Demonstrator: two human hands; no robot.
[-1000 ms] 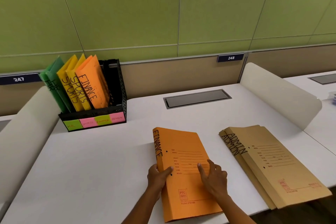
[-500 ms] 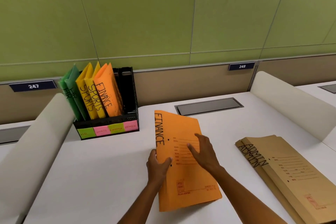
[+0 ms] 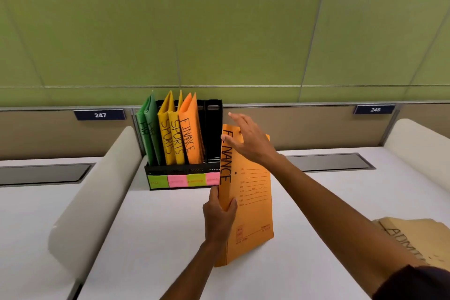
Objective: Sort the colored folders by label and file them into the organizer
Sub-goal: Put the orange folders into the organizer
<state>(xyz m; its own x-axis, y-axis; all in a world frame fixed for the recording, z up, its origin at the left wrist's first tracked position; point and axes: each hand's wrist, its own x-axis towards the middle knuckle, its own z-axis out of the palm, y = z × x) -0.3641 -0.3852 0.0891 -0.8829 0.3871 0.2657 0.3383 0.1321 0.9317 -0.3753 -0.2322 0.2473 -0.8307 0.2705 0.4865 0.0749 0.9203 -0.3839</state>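
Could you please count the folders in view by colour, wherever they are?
Green folders: 2
Yellow folders: 2
Orange folders: 2, one in the organizer, one in the hands
Tan folders: at least 1, cut off by the frame
Total: at least 7

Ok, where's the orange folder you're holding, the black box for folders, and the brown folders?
Held folder (image 3: 253, 204): head view, on its front cover below the printed lines.
Organizer (image 3: 213, 134): head view, on its black right wall.
Brown folders (image 3: 414, 234): head view, on the top cover near the lettering.
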